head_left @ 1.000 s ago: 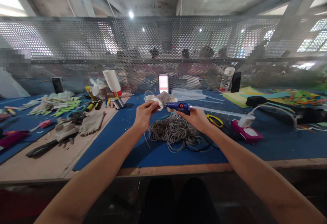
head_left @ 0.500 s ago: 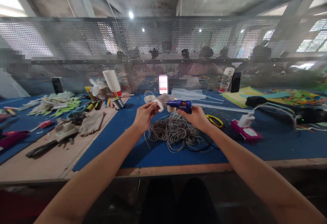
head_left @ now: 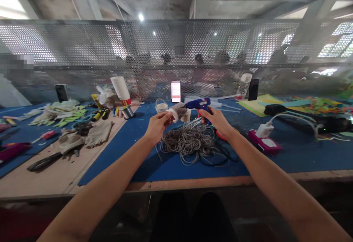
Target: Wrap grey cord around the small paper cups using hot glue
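Note:
My left hand (head_left: 159, 125) pinches the white rim of a paper cup (head_left: 177, 111) wound with grey-brown cord, held tilted above the table. A blue hot glue gun (head_left: 199, 104) is gripped in my right hand (head_left: 216, 121), its nozzle pointing left at the cup's wrapped side. Whether the nozzle touches the cord I cannot tell. Below both hands lies a loose tangle of grey cord (head_left: 190, 142). Behind the held cup stand a small white cup with a handle loop (head_left: 161, 106) and another light cup (head_left: 186, 115), partly hidden.
A leaning stack of paper cups (head_left: 120, 89) stands left of centre. Fabric gloves (head_left: 99, 133) lie on the bare board. A phone (head_left: 175, 92) leans upright at the back, before a perforated metal screen (head_left: 93, 47). A magenta power socket (head_left: 264, 142) sits to the right.
My right hand has turned the glue gun so its body sits higher and its glue stick end points up to the right. The cup has shifted slightly.

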